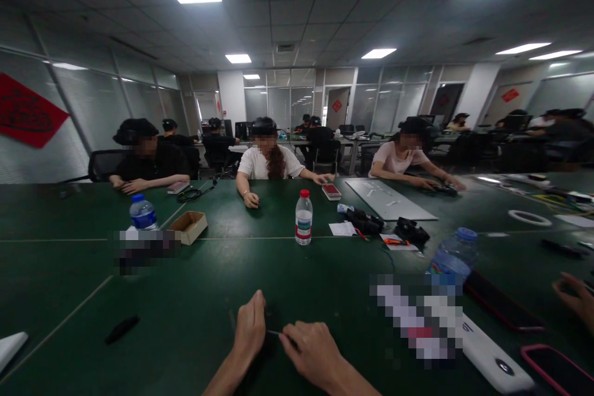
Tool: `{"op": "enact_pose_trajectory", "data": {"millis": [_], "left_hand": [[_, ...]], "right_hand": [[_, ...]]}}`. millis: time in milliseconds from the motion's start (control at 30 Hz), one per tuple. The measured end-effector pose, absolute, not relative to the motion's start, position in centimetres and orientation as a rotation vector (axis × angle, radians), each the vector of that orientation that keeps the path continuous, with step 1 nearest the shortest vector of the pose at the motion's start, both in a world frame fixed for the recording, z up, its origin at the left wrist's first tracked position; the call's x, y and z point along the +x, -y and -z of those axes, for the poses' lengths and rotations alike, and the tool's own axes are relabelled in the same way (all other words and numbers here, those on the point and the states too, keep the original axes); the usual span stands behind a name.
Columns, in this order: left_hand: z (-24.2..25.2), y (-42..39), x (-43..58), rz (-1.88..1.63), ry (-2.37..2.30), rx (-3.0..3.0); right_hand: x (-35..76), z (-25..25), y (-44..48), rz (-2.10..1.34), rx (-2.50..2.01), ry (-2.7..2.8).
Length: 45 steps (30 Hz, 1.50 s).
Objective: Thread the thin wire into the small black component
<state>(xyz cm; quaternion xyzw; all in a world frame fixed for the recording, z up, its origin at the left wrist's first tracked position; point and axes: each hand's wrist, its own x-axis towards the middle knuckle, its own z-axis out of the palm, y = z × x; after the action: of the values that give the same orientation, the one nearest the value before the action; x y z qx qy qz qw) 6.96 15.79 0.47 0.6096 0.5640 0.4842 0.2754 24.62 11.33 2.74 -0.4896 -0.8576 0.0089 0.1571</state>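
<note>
Pinching a thin dark strip (275,332), the right hand (314,351) has its fingers (291,340) clenched around one end, low over the green desk (60,278). The left hand (249,325) sits just beside it, also curled closed; whether it reaches the strip's other end is hard to tell from this view. A black pen-shaped object (121,329) lies off to the left, a plastic water bottle (303,218) stands ahead, and a phone in a pink case (554,371) lies at the right, below a co-worker's hand (575,300).
</note>
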Motion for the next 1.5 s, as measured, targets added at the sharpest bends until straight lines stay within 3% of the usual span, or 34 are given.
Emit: {"op": "enact_pose_trajectory", "data": {"millis": [1500], "left_hand": [[-1.0, -15.8, 6.8, -1.27, -1.493, 1.632]], "right_hand": [[24.6, -3.1, -11.4, -0.097, -1.407, 2.408]]}}
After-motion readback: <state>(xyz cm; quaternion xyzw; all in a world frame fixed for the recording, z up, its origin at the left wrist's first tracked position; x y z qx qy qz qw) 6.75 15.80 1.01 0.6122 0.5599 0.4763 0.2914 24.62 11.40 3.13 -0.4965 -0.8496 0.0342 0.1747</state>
